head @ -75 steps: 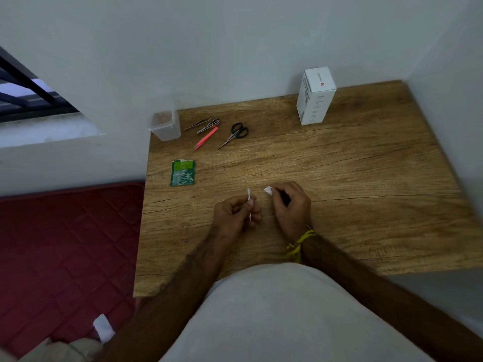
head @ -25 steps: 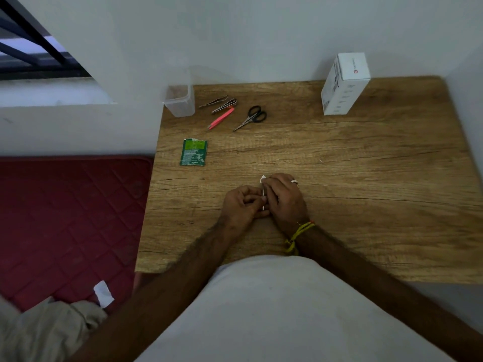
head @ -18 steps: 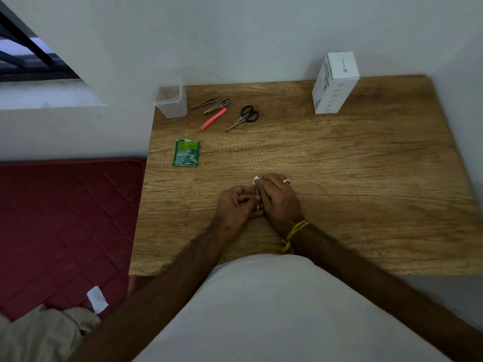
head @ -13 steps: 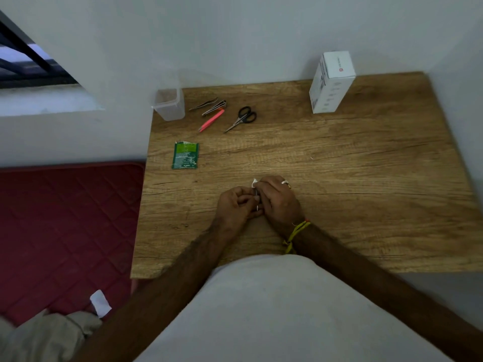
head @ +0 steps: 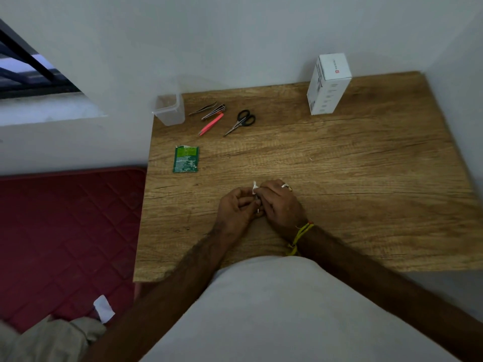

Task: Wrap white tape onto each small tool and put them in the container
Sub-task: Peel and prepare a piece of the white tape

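over the wooden table, a left hand and right hand pinch a small tool and white tape, far from the container.

Print on white box and green packet unreadable.

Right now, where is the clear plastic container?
In the head view, the clear plastic container stands at the wooden table's far left corner against the wall, just left of the metal tweezers.
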The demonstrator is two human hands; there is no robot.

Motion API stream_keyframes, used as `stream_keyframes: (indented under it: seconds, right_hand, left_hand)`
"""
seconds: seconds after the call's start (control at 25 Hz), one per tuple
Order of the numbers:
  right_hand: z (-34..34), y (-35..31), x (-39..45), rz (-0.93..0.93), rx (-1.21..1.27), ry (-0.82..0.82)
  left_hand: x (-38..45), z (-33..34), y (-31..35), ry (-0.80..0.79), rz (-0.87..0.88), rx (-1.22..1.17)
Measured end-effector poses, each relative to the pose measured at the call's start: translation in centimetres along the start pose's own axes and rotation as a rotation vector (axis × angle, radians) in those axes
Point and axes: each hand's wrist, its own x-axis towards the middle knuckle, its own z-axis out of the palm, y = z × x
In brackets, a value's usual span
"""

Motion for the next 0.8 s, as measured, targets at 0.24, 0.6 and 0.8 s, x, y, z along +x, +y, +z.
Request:
stream_keyframes:
  seconds: [0.24, 0.6, 0.8]
  right_hand:
    - [0.2, 0.6, -0.5, -0.020, -0.013, -0.055]
    - [-0.1, 0.9, -1.2, -0.027, -0.040, -0.058]
    - [-0.2, 1.0, -1.2, -0.084, -0.071, -0.054]
  left_hand:
    - [0.0, -0.2, 0.1, -0.028, 0.013, 0.011]
    - [0.0, -1.1, 0.4, -0.153, -0.018, -0.021]
    - [0.1, -1.4, 0.5, -0.193, -0.022, -0.039]
